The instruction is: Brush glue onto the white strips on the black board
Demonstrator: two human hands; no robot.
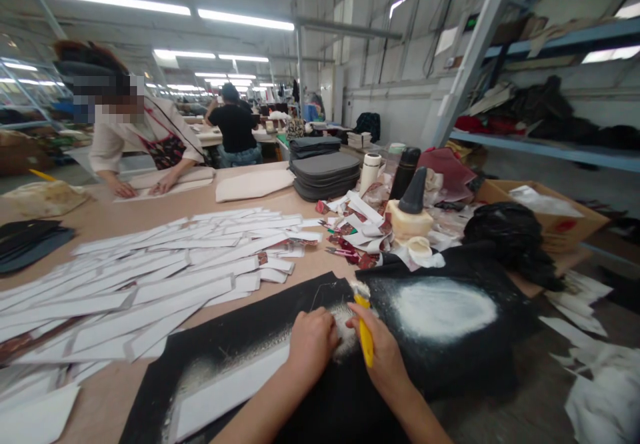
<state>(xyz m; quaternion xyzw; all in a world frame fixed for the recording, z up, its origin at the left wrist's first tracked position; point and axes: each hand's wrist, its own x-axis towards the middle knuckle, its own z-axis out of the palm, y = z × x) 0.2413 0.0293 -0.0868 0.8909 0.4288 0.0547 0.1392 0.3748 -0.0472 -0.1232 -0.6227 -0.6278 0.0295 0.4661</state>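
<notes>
The right hand (381, 343) has its grip closed round a yellow-handled brush (367, 339), whitened bristles pointing up and away; the left hand (312, 341) is curled beside the right-hand end of a white paper-like strip (233, 391), and whether its grip pinches anything I cannot tell. The strip lies slantwise on black cloth (280, 304) in front of the person, pale speckle along its far edge; a milky white patch (445, 311) marks the cloth to the right. For clean brushwork, light, even strokes with thinly loaded bristles seem best, left fingers clear of them, and drips well away from the loose strips (200, 251) on the worktop (117, 217).
</notes>
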